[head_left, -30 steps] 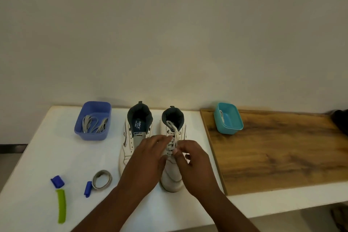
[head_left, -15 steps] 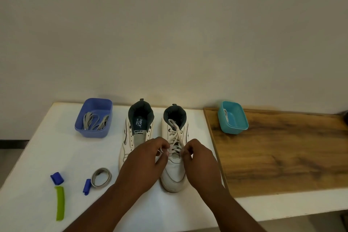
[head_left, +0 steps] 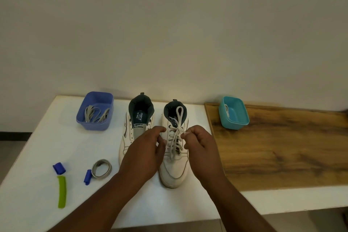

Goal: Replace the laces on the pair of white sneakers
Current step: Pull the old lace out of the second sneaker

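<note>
Two white sneakers stand side by side on the white table (head_left: 47,147), toes toward me. The left sneaker (head_left: 131,130) has no lace. The right sneaker (head_left: 174,171) carries a white lace (head_left: 176,137) whose loop lies up over the dark collar. My right hand (head_left: 199,145) pinches the lace at the shoe's right side. My left hand (head_left: 145,149) sits at the shoe's left side with fingers curled toward the lace; whether it holds the lace is hidden. A purple tub (head_left: 102,98) at the back left holds grey laces (head_left: 96,114).
A teal tub (head_left: 237,124) with a white lace end stands on a wooden board (head_left: 282,147) to the right. On the left front lie a rolled grey lace (head_left: 101,168), two blue clips (head_left: 59,168) (head_left: 87,176) and a green strip (head_left: 62,191). A wall rises behind.
Both hands have drawn slightly apart at the right sneaker, and a loop of the white lace now lies over its collar.
</note>
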A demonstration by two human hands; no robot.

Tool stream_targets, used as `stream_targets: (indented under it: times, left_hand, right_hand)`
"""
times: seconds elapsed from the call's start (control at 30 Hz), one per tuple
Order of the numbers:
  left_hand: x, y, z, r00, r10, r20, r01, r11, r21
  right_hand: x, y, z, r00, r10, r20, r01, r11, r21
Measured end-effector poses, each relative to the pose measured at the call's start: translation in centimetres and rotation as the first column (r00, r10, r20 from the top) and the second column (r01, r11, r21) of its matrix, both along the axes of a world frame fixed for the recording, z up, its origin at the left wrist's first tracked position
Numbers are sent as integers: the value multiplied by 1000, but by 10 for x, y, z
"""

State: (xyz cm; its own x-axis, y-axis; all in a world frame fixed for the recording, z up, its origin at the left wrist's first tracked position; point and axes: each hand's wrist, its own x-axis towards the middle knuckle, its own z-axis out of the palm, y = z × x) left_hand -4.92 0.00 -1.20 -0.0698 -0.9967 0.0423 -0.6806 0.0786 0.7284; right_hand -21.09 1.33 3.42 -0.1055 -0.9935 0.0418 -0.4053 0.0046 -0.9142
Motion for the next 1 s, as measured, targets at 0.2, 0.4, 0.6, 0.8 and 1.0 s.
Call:
stream_targets:
  times: [0.2,0.4,0.6,0.8,1.0]
  left_hand:
    - [-19,-11,-14,990,-128,50,115,971,210]
    - [-27,-15,-11,997,-77,19,76,995,70]
    - [-28,-13,-13,998,-59,-8,58,997,-42]
    - [-27,-12,-15,998,-29,-58,26,998,-60]
    - [-28,-13,-14,985,7,-174,-7,1000,-4]
  right_hand:
    - [11,29,30,947,218,234,-171,963,-206]
    - [0,51,66,841,315,439,-40,847,-530]
    - [-10,55,93,816,255,518,209,706,-676]
    - [-17,31,59,785,-216,581,502,772,-390]
    - [-39,3,8,912,-404,73,404,915,7]
